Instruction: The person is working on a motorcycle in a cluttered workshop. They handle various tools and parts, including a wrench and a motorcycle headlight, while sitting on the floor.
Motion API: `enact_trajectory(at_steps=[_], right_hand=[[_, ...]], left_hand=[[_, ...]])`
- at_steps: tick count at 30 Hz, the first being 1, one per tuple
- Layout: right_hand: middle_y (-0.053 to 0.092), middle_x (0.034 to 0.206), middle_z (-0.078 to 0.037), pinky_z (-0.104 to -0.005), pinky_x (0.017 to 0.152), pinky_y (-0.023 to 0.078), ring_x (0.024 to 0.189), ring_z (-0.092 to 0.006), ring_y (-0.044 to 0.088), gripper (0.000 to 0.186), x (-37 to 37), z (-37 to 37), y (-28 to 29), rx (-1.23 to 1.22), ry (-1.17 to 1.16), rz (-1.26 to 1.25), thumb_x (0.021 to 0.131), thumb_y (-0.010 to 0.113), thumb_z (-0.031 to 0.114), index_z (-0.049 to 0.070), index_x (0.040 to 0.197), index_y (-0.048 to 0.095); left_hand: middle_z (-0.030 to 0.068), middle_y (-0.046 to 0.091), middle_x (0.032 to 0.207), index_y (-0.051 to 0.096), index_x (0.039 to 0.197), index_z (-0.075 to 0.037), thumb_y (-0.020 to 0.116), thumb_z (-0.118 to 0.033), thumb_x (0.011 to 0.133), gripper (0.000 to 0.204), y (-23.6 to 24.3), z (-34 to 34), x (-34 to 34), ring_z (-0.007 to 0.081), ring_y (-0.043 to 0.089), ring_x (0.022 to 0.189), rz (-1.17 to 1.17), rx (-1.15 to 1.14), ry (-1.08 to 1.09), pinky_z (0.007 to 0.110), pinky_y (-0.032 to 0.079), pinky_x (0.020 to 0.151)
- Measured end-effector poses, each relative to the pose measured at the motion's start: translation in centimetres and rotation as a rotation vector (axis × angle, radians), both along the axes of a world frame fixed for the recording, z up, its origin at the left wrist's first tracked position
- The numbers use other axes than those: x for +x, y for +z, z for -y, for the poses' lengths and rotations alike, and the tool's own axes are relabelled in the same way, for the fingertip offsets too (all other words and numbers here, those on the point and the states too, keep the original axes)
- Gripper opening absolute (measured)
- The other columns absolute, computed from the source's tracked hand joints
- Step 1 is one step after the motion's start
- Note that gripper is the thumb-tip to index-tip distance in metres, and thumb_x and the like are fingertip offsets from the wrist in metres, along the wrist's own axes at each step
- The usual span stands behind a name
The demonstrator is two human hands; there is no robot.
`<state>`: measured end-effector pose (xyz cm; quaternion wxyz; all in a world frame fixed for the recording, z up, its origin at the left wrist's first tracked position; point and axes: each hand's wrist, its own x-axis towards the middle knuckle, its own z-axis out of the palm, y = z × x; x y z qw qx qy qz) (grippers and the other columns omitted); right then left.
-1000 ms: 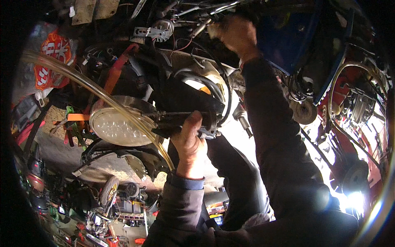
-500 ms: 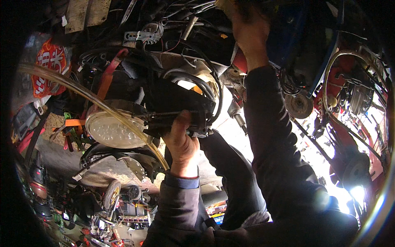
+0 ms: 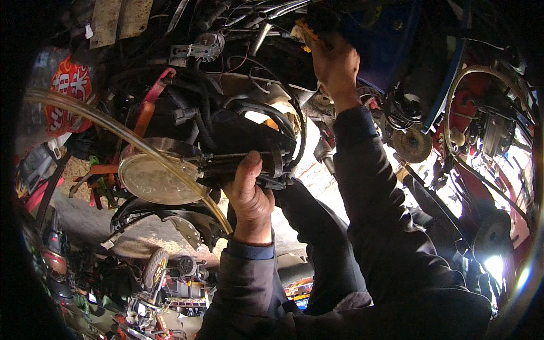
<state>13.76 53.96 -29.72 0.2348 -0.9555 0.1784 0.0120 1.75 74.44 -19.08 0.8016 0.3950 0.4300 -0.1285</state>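
Note:
My left hand (image 3: 249,198) is closed around a black part with thin metal rods (image 3: 226,161), thumb on top. Thick black cables (image 3: 266,107) loop just beyond it. A round, clear-lensed lamp (image 3: 161,177) lies to its left, and a yellowish clear hose (image 3: 141,144) crosses in front of that lamp. Farther off, at the upper right, my right hand (image 3: 338,68) is closed on a dark thing with an orange edge (image 3: 306,29), whose kind I cannot make out. A blue panel (image 3: 388,45) stands beside that hand.
A red-handled tool (image 3: 148,105) stands behind the lamp. At far left lies a clear bag with a red label (image 3: 71,88). A round disc (image 3: 412,145) and a curved hose (image 3: 450,113) are on the right. Several motorcycle parts, including a wheel (image 3: 154,269), fill the lower left.
My right hand has come back slightly toward me, bringing the orange-edged thing into fuller view. A dark shape now covers part of the bright area at right. My left hand keeps its hold.

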Motion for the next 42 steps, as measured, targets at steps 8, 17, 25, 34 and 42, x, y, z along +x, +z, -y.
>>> enact_trajectory(at_steps=[8,17,25,34,42], right_hand=[[0.071,0.088,-0.014,-0.0369,0.073,0.055,0.08,-0.028,0.07,0.049,4.9,0.2,-4.2,0.339,0.139,0.179,0.084,0.069,0.05,0.006,0.105,0.069],[0.067,0.096,-0.015,-0.0444,0.073,0.055,0.09,-0.0322,0.067,0.032,2.1,-2.1,-8.5,-0.538,0.493,-0.198,0.075,0.071,0.025,0.01,0.103,0.07],[0.068,0.082,-0.014,-0.0446,0.059,0.053,0.074,-0.0334,0.068,0.022,-0.3,-5.1,-6.7,-0.007,0.496,-0.422,0.084,0.054,0.017,0.005,0.094,0.069],[0.063,0.105,-0.022,-0.0491,0.083,0.053,0.101,-0.0379,0.062,0.044,0.4,-3.9,-6.0,0.072,0.476,-0.393,0.086,0.061,0.039,0.004,0.112,0.064],[0.065,0.107,-0.022,-0.0462,0.08,0.055,0.1,-0.0352,0.065,0.045,3.8,-2.3,-8.6,-0.306,0.531,-0.406,0.081,0.064,0.038,0.005,0.113,0.067]], left_hand=[[0.0099,0.066,0.114,0.064,0.117,-0.002,0.063,-0.016,0.079,0.04,0.2,0.1,-0.4,0.0232,0.064,0.104,0.03,-0.055,0.084,0.04,0.053,0.094],[0.0101,0.066,0.112,0.067,0.109,-0.003,0.065,-0.013,0.078,0.032,-0.2,-0.3,-0.9,0.0252,0.064,0.103,-0.047,-0.019,0.093,0.041,0.052,0.096],[0.0089,0.067,0.11,0.066,0.11,-0.004,0.063,-0.018,0.079,0.034,0.5,0.1,-0.3,0.0238,0.064,0.102,-0.132,0.01,0.059,0.041,0.051,0.096],[0.0097,0.067,0.113,0.065,0.113,-0.003,0.062,-0.018,0.081,0.036,-0.1,-0.1,-0.1,0.0237,0.065,0.104,0.006,-0.024,0.041,0.04,0.052,0.096],[0.0078,0.065,0.109,0.066,0.105,-0.005,0.061,-0.017,0.077,0.03,0.3,-0.2,-0.2,0.0222,0.062,0.103,-0.192,0.007,0.106,0.04,0.052,0.094]])
